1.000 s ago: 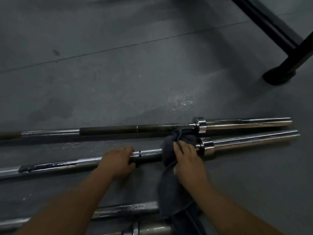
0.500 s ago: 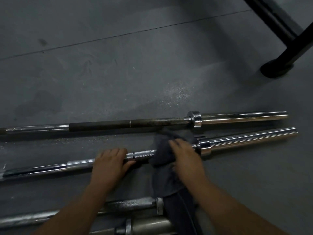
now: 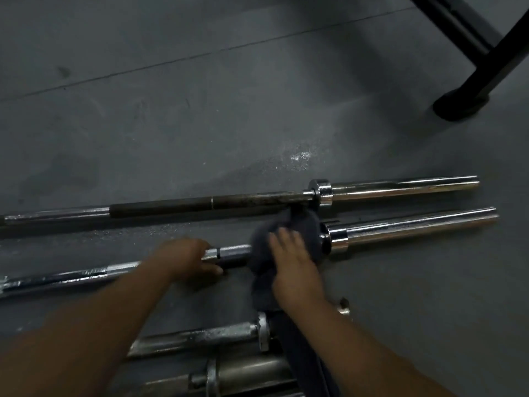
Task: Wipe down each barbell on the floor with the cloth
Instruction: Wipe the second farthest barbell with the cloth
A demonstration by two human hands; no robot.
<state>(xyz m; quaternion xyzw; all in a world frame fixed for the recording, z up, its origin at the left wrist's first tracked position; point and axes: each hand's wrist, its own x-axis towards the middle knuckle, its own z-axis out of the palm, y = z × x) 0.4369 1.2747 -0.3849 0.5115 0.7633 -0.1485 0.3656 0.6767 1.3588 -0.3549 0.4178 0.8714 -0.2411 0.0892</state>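
Several barbells lie side by side on the grey floor. The second barbell (image 3: pixel 409 229) runs left to right across the middle, with a chrome sleeve at the right. My left hand (image 3: pixel 186 257) grips its shaft. Just right of it, my right hand (image 3: pixel 294 262) presses a dark grey cloth (image 3: pixel 303 227) around the shaft, beside the collar. The cloth's tail hangs down toward me. Behind it lies the far barbell (image 3: pixel 200 206) with a dark, worn shaft. Two more barbells (image 3: pixel 200 338) show at the bottom, partly hidden by my arms.
A black metal rack leg and foot (image 3: pixel 458 106) stand at the upper right. Bare grey floor (image 3: pixel 200 110) stretches beyond the far barbell, with a seam line and a scuffed pale patch.
My right hand slid the cloth rightward along the shaft until it reached the collar. My left hand kept its hold on the shaft. The view shifted slightly.
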